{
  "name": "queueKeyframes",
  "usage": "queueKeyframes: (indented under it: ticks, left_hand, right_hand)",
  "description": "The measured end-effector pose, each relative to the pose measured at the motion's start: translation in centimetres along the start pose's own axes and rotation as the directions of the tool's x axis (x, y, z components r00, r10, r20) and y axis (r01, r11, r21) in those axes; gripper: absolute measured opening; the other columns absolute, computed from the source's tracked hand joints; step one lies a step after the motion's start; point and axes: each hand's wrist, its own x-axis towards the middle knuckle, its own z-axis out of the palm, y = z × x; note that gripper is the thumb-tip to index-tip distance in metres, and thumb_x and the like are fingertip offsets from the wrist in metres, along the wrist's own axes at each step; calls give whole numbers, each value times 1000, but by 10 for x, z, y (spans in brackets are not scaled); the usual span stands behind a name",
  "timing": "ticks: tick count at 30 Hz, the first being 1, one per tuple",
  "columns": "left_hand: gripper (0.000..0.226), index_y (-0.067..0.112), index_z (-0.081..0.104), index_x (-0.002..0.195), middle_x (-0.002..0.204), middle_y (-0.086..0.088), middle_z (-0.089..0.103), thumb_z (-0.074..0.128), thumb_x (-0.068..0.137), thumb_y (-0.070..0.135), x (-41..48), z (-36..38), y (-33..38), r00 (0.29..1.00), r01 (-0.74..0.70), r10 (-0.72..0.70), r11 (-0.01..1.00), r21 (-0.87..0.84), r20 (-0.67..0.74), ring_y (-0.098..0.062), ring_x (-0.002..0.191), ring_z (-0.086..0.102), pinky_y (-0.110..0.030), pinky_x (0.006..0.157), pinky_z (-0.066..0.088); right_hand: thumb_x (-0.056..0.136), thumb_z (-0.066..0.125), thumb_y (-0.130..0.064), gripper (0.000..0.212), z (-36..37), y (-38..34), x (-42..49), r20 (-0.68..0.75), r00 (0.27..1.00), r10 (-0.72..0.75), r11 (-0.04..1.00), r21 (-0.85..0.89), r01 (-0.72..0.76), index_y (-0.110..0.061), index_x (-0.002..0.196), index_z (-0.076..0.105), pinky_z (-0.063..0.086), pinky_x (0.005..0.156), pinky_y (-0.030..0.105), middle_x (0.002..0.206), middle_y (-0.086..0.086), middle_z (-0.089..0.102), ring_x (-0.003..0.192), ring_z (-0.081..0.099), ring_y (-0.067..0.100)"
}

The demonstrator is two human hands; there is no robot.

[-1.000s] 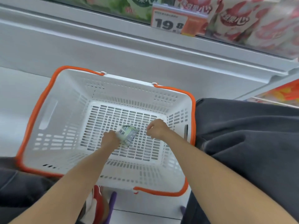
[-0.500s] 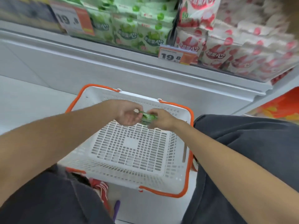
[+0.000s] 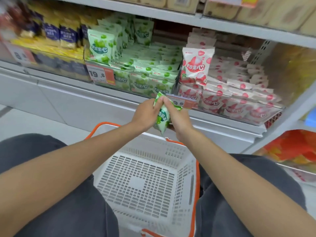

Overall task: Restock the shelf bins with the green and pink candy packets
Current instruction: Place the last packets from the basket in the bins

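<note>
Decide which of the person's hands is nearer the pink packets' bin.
Right. Both grip the green packet; the right hand sits below the left corner of the pink bin; the left hand is farther left, below the green bin.

one left hand (image 3: 145,115), one right hand (image 3: 179,119), one green packet (image 3: 161,118), one basket (image 3: 153,147)

The grey shelf (image 3: 59,86) holds green packets (image 3: 150,65) piled in the middle, pink packets (image 3: 239,86) just to their right and yellow-and-blue packs (image 3: 56,38) on the left. Nearer, a white basket (image 3: 153,147) with an orange rim stands on the pale floor (image 3: 34,120).
</note>
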Motion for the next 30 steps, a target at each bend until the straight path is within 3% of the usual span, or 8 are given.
queueKeyframes:
  ticks: [7,10,12,16,20,22,24,30]
  left_hand:
    - [63,17,35,52,52,0,39,52,88,66,9,-3,7,918,340,-386,886,-316,-93,-19,50,39,-32,54,32]
    - [61,11,72,92,88,-4,75,59,81,70,10,-12,-1,848,511,-456,575,-639,268,-19,81,72,-34,76,58]
    - [54,6,70,110,106,-10,74,66,85,54,9,-15,-8,839,532,-406,469,-705,363,-21,94,72,-32,77,59]
    - [57,0,68,108,97,-14,75,75,80,49,15,-26,-29,782,478,-604,419,-772,157,-28,87,73,-42,77,61]
    - [53,10,62,79,73,-2,60,72,76,61,16,-34,-46,701,484,-683,667,-566,-206,-20,64,59,-32,69,51]
    - [62,17,32,53,53,0,29,70,80,58,11,-39,-46,851,292,-359,930,-222,-384,-17,48,27,-34,56,28]
    - [69,18,24,49,47,0,22,67,79,62,9,-41,-44,952,83,-52,993,90,-303,-18,46,20,-35,50,21]
    - [66,17,25,49,42,5,24,51,91,60,4,-42,-33,975,12,-34,995,-101,-220,-13,43,22,-32,51,23]
  right_hand:
    - [82,64,-60,54,17,2,5,-197,973,-120,993,-20,118,-12,63,50,37,56,29,56,-1,48,55,47,18]
    - [83,66,-56,50,20,5,7,-270,958,-102,988,82,128,-9,70,57,45,62,31,67,4,59,64,57,22]
    - [84,69,-50,42,17,5,11,-227,972,-64,975,193,109,-10,72,64,56,71,35,75,6,69,74,68,24]
    - [86,72,-36,29,23,9,7,57,992,-113,988,108,106,-10,72,71,58,76,27,75,5,73,71,70,17]
    - [85,73,-30,24,29,22,-2,274,961,-42,998,-28,52,-7,79,73,55,87,36,84,9,74,80,68,22]
    - [85,74,-20,19,24,18,-3,334,942,10,991,-126,34,-3,92,69,55,87,34,89,10,71,82,66,21]
    - [82,77,-22,32,18,15,-1,318,948,-10,978,-193,75,-9,107,62,56,80,31,94,4,68,87,66,17]
    - [89,69,-15,11,14,6,2,339,929,-147,948,-219,229,-5,90,71,46,58,15,71,-2,67,59,61,4]
